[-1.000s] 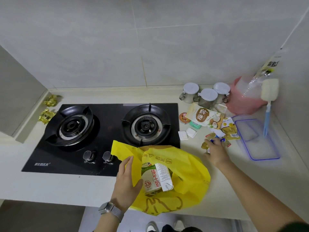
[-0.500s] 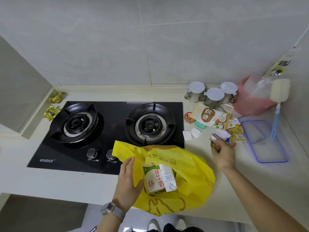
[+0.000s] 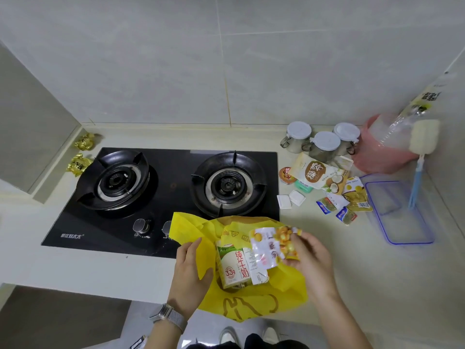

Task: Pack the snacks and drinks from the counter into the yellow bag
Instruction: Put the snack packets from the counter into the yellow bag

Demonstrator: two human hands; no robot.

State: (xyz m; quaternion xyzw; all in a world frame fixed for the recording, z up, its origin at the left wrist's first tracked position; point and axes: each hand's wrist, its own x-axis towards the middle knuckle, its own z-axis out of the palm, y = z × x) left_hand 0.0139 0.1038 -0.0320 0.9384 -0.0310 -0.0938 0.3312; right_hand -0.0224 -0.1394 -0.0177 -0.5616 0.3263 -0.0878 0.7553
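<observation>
From the head camera, the yellow bag [image 3: 251, 298] lies at six o'clock on the pale counter [image 3: 75, 268], its front edge hanging over the counter lip and its far rim lapping the black glass gas hob [image 3: 161, 197]. It is thin, soft film that creases and would collapse unless held open. The left hand [image 3: 188, 273] grips the bag's left rim, fingers curled over the film and thumb inside, keeping the mouth wide. Inside stands a milk carton [image 3: 235, 267], a stiff, boxy pack, probably the heaviest thing here.

The right hand [image 3: 310, 258] pinches a snack packet [image 3: 273, 245] at its right edge between thumb and fingers, just above the bag's mouth. The packet is glossy crinkled foil, light and likely slippery, so an edge pinch suits it.

At two o'clock the remaining snacks wait: a flat coconut pouch [image 3: 317, 173], small sachets [image 3: 337, 210], two white square packs [image 3: 290, 200] and a small round cup [image 3: 285, 175]. All look light; the pouch is best taken by a corner. Behind them stand three lidded jars [image 3: 322, 144]; a clear blue-rimmed tray [image 3: 400, 212] lies at three o'clock.
</observation>
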